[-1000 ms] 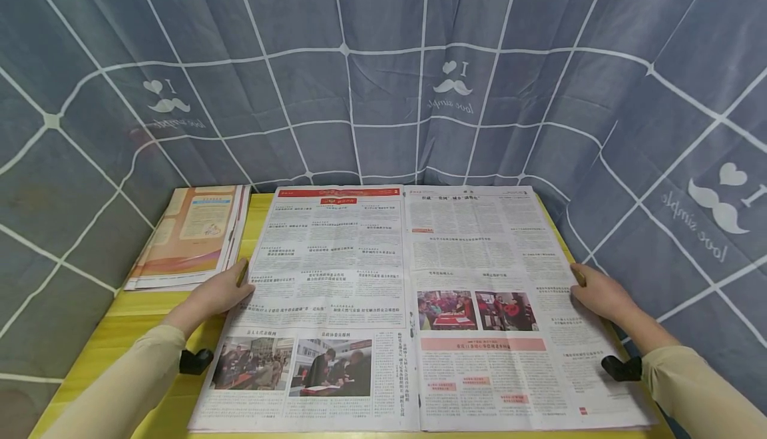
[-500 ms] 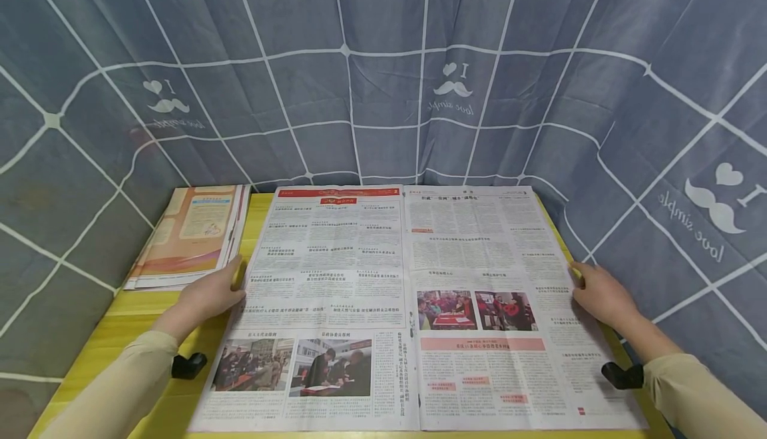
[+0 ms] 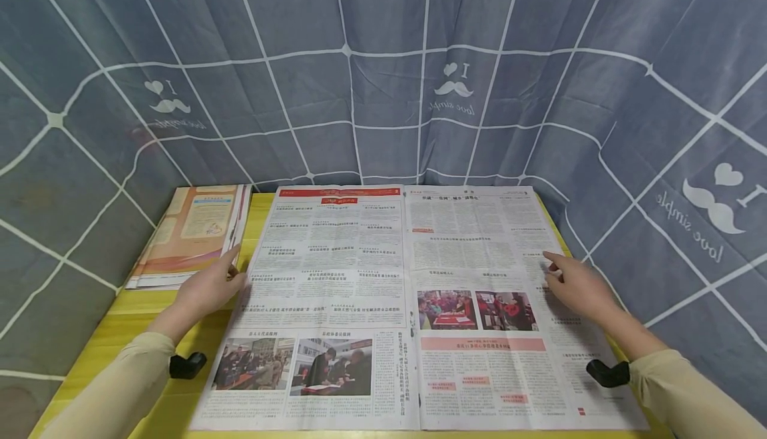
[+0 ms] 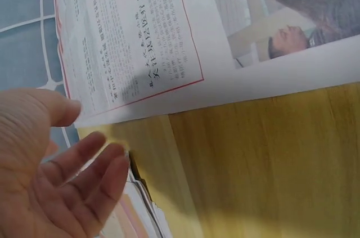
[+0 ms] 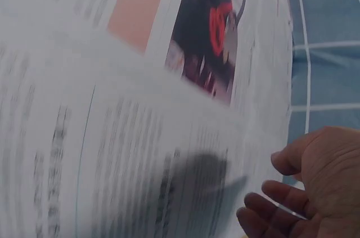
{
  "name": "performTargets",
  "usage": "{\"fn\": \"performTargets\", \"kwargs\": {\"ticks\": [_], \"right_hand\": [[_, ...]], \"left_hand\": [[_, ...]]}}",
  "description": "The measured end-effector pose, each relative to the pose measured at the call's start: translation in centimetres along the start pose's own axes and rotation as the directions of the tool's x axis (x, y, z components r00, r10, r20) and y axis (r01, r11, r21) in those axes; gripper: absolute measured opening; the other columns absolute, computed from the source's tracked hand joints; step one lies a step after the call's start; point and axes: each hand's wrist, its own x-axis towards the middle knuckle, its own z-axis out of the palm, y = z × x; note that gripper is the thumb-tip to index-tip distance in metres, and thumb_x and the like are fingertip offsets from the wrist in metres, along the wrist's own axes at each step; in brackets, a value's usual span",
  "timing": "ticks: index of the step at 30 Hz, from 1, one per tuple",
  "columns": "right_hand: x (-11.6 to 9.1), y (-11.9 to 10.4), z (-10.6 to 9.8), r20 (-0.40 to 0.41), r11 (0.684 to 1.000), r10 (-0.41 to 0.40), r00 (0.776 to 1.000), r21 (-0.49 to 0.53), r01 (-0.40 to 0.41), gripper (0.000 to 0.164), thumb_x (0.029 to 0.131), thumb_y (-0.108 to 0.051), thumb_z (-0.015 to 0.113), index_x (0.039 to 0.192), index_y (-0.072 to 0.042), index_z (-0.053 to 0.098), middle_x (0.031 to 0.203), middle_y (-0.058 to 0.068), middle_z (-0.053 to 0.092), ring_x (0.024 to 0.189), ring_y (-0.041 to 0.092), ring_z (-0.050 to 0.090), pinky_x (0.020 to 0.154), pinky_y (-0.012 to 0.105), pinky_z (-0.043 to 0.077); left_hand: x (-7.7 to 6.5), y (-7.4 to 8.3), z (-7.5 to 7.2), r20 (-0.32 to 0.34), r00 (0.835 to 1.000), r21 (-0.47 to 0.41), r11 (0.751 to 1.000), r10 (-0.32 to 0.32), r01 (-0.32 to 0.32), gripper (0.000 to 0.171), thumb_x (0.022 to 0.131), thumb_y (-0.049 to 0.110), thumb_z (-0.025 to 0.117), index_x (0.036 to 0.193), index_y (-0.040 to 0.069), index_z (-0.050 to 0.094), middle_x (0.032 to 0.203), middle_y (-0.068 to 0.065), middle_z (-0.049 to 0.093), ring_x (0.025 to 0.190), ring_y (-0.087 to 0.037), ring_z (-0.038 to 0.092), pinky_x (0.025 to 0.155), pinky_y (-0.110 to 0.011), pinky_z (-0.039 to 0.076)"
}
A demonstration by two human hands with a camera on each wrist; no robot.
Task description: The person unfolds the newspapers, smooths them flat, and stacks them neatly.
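Observation:
A newspaper [image 3: 371, 259] lies spread open and flat, its fold running down the middle, with printed columns and colour photos on both pages. My left hand [image 3: 210, 287] hovers at the newspaper's left edge, between it and a stack of papers. In the left wrist view the left hand [image 4: 62, 165] has its thumb and loosely bent fingers apart, nothing between them. Over the right page is my right hand [image 3: 578, 287], inside the right edge. The right wrist view shows the right hand [image 5: 306, 184] with relaxed fingers above the page, casting a shadow and holding nothing.
A stack of papers [image 3: 190, 236] with an orange top sheet lies at the back left of the yellow wood-grain table [image 3: 114, 346]. A grey-blue curtain [image 3: 383, 92] with white grid lines surrounds the table at the back and both sides.
My right hand has left the newspaper's right edge and moved inward over the right page. My left hand has shifted slightly outward from the left edge. The newspaper lies in the same place.

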Motion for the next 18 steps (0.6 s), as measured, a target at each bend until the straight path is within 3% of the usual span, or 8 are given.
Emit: {"fn": "performTargets", "kwargs": {"ticks": [3, 7, 11, 18], "right_hand": [[0.2, -1.4, 0.4, -0.001, 1.000, -0.014, 1.000, -0.002, 0.014, 0.056, 0.101, -0.013, 0.058, 0.150, 0.009, 0.043, 0.130, 0.034, 0.057, 0.108, 0.047, 0.062, 0.081, 0.059, 0.052], [0.6, -3.4, 1.1, -0.003, 0.999, -0.050, 0.999, 0.012, 0.050, 0.057, 0.101, -0.013, 0.058, 0.152, 0.006, 0.042, 0.143, 0.034, 0.050, 0.128, 0.053, 0.048, 0.099, 0.066, 0.042], [1.1, -5.3, 2.1, 0.003, 0.996, -0.087, 0.996, 0.023, 0.087, 0.057, 0.101, -0.014, 0.060, 0.153, 0.002, 0.043, 0.148, 0.032, 0.046, 0.134, 0.053, 0.042, 0.104, 0.067, 0.037], [2.2, -9.0, 3.9, 0.005, 0.984, -0.160, 0.987, 0.082, 0.159, 0.055, 0.103, -0.016, 0.060, 0.153, -0.002, 0.045, 0.152, 0.025, 0.046, 0.138, 0.047, 0.041, 0.106, 0.065, 0.038]], "left_hand": [[0.1, -0.3, 0.0, -0.060, 0.998, -0.004, 0.999, 0.032, -0.032, 0.074, 0.103, 0.024, 0.057, 0.161, -0.004, 0.021, 0.133, -0.032, 0.056, 0.097, -0.041, 0.065, 0.065, -0.045, 0.050], [0.2, -0.8, -0.2, -0.113, 0.993, -0.013, 0.999, 0.042, -0.043, 0.071, 0.103, 0.023, 0.056, 0.160, -0.005, 0.022, 0.146, -0.036, 0.044, 0.125, -0.055, 0.049, 0.086, -0.065, 0.048], [0.2, -1.2, -0.2, -0.130, 0.991, -0.019, 0.999, 0.028, -0.031, 0.070, 0.103, 0.023, 0.056, 0.159, -0.006, 0.025, 0.149, -0.040, 0.035, 0.132, -0.060, 0.036, 0.099, -0.073, 0.036], [-0.2, -2.4, 0.3, -0.210, 0.977, -0.024, 0.999, 0.031, -0.037, 0.067, 0.103, 0.021, 0.058, 0.156, -0.009, 0.030, 0.147, -0.040, 0.036, 0.130, -0.061, 0.035, 0.101, -0.074, 0.032]]}}
